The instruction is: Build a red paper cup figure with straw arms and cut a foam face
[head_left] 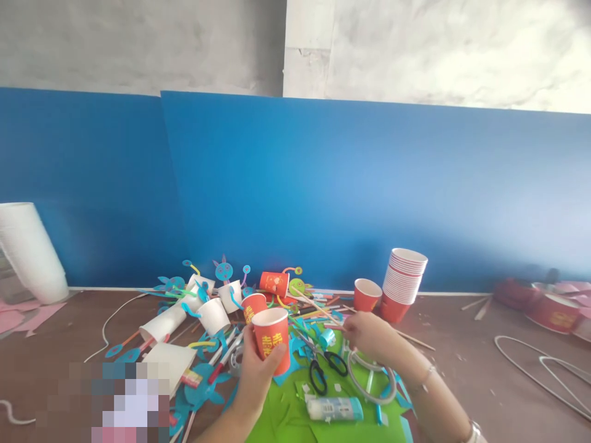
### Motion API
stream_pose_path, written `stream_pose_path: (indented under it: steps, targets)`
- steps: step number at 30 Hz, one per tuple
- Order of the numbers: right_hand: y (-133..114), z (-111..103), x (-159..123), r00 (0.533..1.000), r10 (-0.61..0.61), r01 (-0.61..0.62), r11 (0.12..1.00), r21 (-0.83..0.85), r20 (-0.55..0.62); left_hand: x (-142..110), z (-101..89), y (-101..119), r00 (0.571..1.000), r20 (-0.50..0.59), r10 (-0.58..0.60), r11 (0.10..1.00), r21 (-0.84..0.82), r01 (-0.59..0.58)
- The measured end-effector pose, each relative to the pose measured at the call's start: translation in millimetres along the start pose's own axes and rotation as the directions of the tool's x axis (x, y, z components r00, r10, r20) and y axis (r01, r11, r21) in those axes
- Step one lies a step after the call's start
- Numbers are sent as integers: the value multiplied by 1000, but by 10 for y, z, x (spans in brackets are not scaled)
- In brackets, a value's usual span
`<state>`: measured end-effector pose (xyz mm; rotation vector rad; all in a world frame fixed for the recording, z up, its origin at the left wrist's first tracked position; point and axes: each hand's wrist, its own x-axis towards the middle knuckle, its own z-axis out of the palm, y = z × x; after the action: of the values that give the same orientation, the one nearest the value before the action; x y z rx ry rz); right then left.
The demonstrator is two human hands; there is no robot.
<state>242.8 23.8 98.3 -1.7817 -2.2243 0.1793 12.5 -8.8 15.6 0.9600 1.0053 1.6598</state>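
Observation:
My left hand (258, 366) is wrapped round a red paper cup (273, 344) with a white rim and yellow lettering, held upright above the craft pile. My right hand (362, 332) reaches over the pile with its fingers drawn together. A thin wooden stick (318, 307) runs up to those fingertips, but whether they grip it is unclear. Beneath them lie black-handled scissors (329, 372), a roll of tape (372, 378) and a glue stick (335, 408) on green paper (286, 409). Another red cup (367, 295) stands just beyond my right hand.
A tall stack of paper cups (401, 286) stands at the back right. Cup figures with blue paper faces (224, 271) crowd the back left. White cups (32, 252) lean in a stack at far left. A white cable (540, 363) loops at right, before a blue partition (295, 184).

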Motion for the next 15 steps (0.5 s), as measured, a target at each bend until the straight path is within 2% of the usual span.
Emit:
stream_pose_path:
  steps: [4,9,15]
  targets:
    - [-228,109,1,996,65,-54,986,-160,63,20,-12,30,995,45,-88,991,-93,92]
    - [-417,83,-61,991,44,-15,974,-226,125,3,-36,46,961,162,-222,951,-182,251]
    - [-420,172,11,986,111,-74,960,-270,125,8,-27,37,934,127,-333,908,-224,354]
